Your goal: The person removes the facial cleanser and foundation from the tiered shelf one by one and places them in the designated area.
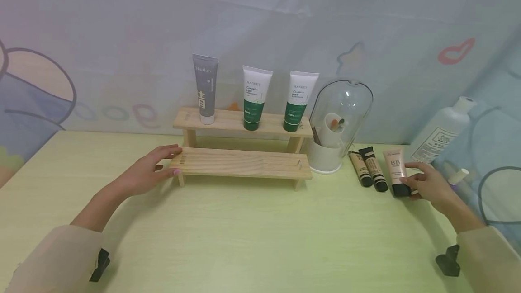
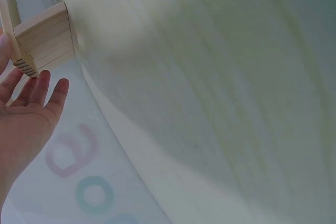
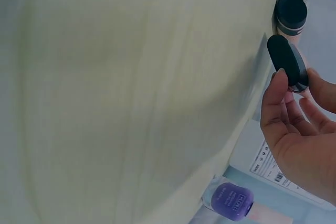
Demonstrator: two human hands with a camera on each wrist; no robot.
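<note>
A two-step wooden display stand [image 1: 242, 163] stands at the back of the table. My left hand [image 1: 148, 171] holds the left end of its lower step, thumb at the front edge and fingers at the rear corner. In the left wrist view, the other fingers of the left hand [image 2: 31, 114] extend past the board's end [image 2: 47, 38]. My right hand [image 1: 431, 186] pinches a beige BB cream tube [image 1: 395, 164] near its black cap [image 3: 286, 59]. The tube is upright, cap down. Beside it, two slimmer beige-and-black tubes [image 1: 375, 168] lean at the back.
On the upper step stand a grey tube [image 1: 206, 87] and two white-and-green tubes [image 1: 256, 96]. Right of the stand is a clear-domed brush holder [image 1: 325, 155]. A large white bottle [image 1: 441, 130] and a purple nail polish bottle [image 3: 231, 200] stand near the right hand.
</note>
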